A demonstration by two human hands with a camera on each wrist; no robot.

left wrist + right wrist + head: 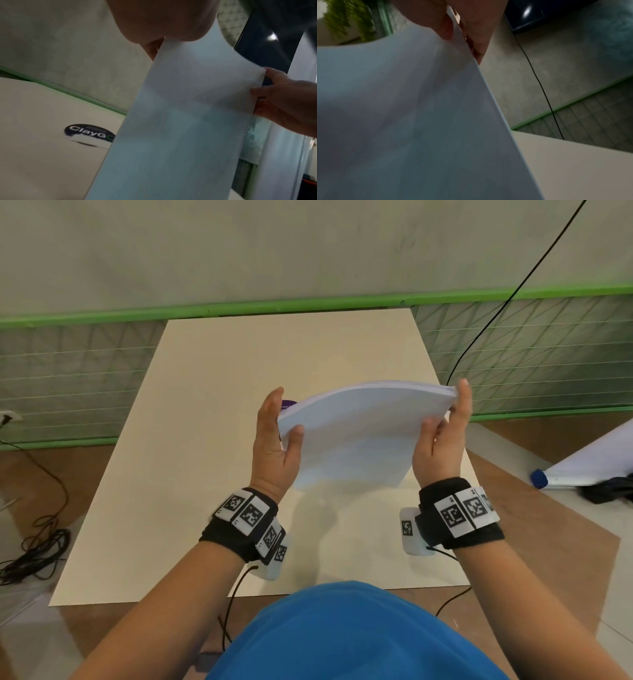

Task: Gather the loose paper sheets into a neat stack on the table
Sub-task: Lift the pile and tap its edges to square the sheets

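A bundle of white paper sheets [359,433] is held up off the cream table [191,440], bowed upward in the middle. My left hand [277,440] grips its left edge, thumb on the near face and fingers behind. My right hand [442,436] grips the right edge the same way. In the left wrist view the sheets [180,121] hang down from my left hand [164,24], and the right hand [288,102] pinches the far edge. The right wrist view is filled by the paper [402,115] under my right hand [471,27].
A dark round sticker [89,133] lies on the table behind the paper. A green-railed mesh fence [531,344] runs behind the table. Black cables [37,546] lie on the floor at the left. A white board with a blue cap [582,463] leans at the right.
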